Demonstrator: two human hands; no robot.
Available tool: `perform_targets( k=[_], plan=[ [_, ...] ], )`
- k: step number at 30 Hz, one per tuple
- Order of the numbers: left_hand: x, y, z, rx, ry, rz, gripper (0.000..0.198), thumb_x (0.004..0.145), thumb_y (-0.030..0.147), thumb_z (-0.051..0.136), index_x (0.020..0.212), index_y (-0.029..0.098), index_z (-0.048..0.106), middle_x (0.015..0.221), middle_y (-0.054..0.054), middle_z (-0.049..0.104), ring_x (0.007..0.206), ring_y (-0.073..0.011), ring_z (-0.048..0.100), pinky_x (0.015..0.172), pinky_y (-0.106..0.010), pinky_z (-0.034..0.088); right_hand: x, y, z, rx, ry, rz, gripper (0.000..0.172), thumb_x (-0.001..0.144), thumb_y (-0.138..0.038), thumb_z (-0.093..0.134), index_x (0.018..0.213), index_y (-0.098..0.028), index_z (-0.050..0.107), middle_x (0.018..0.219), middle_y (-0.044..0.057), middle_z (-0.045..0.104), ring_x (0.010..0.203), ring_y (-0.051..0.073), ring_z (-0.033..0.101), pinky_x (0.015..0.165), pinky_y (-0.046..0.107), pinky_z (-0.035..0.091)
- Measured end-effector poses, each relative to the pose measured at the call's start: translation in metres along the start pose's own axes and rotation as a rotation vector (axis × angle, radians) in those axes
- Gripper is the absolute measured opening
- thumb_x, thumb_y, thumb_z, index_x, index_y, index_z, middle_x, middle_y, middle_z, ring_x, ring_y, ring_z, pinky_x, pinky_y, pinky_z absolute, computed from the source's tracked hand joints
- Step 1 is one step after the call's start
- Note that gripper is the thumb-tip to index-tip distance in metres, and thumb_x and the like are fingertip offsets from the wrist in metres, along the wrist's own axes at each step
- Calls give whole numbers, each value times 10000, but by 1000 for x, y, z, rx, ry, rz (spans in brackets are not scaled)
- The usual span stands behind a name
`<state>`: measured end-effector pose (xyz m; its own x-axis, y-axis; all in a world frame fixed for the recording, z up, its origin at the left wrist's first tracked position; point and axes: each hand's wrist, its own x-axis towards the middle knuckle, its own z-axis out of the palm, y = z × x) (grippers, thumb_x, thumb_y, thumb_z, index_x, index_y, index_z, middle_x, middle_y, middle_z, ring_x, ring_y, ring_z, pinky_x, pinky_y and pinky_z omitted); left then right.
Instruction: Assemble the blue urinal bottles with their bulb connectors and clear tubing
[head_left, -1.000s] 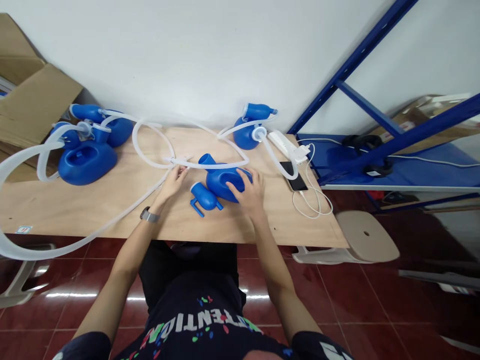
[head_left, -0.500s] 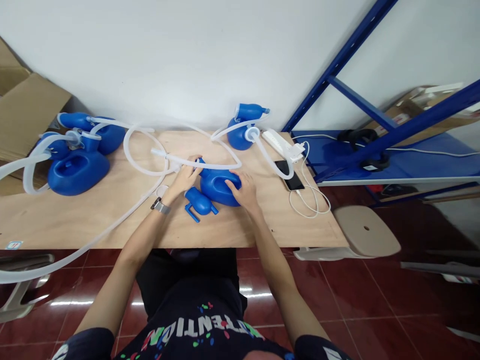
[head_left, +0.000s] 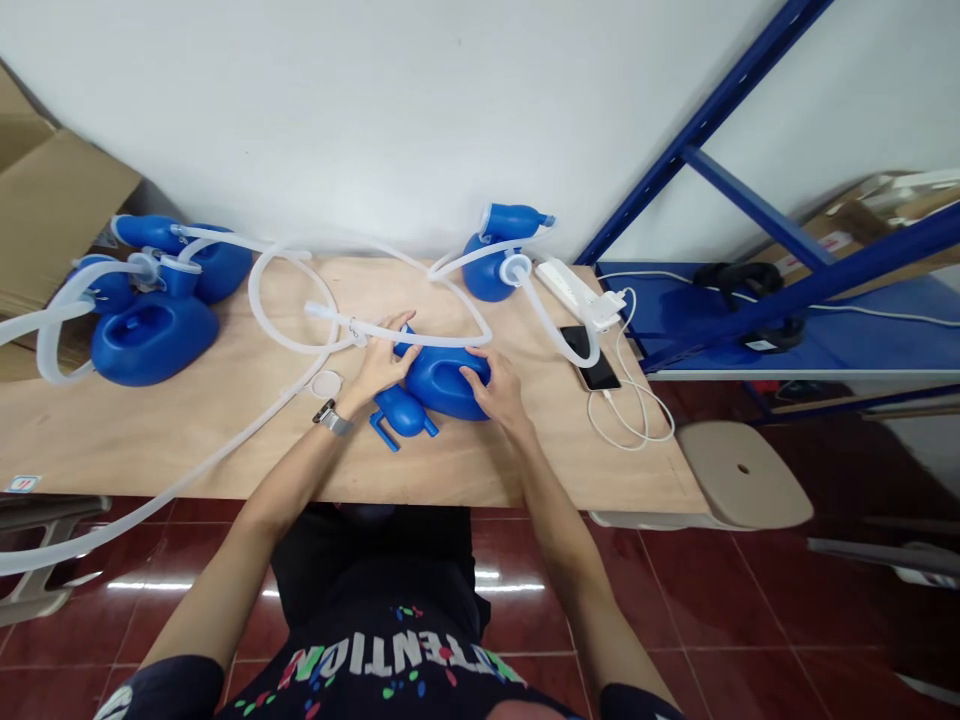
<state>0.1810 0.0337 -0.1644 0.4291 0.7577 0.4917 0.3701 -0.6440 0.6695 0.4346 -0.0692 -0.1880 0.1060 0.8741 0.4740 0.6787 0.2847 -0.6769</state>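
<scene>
A blue plastic urinal bottle (head_left: 442,385) lies on its side on the wooden table in front of me. My left hand (head_left: 380,368) closes around its neck end, thumb across the top. At the other end, my right hand (head_left: 498,390) grips the body, its thumb by the handle recess. A clear hose (head_left: 435,338) runs across the bottle's far side. Just below my left hand lies a loose blue bulb-shaped part (head_left: 403,413) with a bent handle. Left of that is a round whitish disc (head_left: 327,384).
More blue bottles with hoses stand at the left (head_left: 154,340) and at the back right (head_left: 486,270). A phone (head_left: 596,372) on a cable and a white power strip (head_left: 562,286) lie to the right. Beyond are a blue shelf rack (head_left: 847,325) and a beige stool (head_left: 739,475).
My left hand has shifted its hold near the bottle's neck, its thumb now over the body. The right hand keeps its grip. The camera view has shifted slightly.
</scene>
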Motion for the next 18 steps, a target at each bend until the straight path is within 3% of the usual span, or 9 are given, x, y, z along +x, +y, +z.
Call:
perform_targets(
  k=[4,8,12,15,16,18],
  plan=[
    [4,-1,-8,-69,-96,-22,767,1055,610,584,1683,191,449,1718,-212,490,1555,-371,528,1339,-579,366,3,2,-1,12,-8,7,503,1046,-643,603,1305,-233,734,1296,144,799,1209,362,732,1103,558,568],
    [-8,-6,-39,-23,-254,-29,827,1023,680,618,1680,201,467,1732,-177,488,1638,-377,427,1380,-538,313,13,8,-6,-16,-24,-49,495,1072,-616,561,1332,-233,737,1296,146,784,1233,358,702,1142,569,540],
    [-59,-23,-86,273,-144,-160,605,1092,508,540,1600,182,564,1571,-186,634,1481,-355,588,1299,-527,426,12,0,-13,-155,146,-109,474,1065,-598,581,1296,-238,786,1320,170,738,1309,392,648,1201,645,471],
    [-103,-36,-110,561,-189,-313,547,1028,380,632,1541,190,618,1572,-205,620,1472,-388,560,1257,-575,445,-10,-30,-4,-138,266,-85,420,1101,-533,540,1216,-239,817,1202,167,749,1209,370,690,1158,619,512],
    [-114,-38,-114,626,-227,-346,550,1011,370,656,1533,199,624,1609,-209,588,1497,-405,526,1250,-597,441,-20,-44,3,-83,228,-80,414,1119,-506,510,1208,-242,816,1146,156,757,1145,348,710,1123,585,546],
    [-128,-38,-117,693,-297,-371,563,1008,377,663,1542,204,614,1666,-216,532,1518,-433,484,1228,-627,444,-41,-72,22,12,16,-85,393,1116,-508,535,1285,-266,794,1153,136,768,1116,326,725,1077,529,596]
  ],
)
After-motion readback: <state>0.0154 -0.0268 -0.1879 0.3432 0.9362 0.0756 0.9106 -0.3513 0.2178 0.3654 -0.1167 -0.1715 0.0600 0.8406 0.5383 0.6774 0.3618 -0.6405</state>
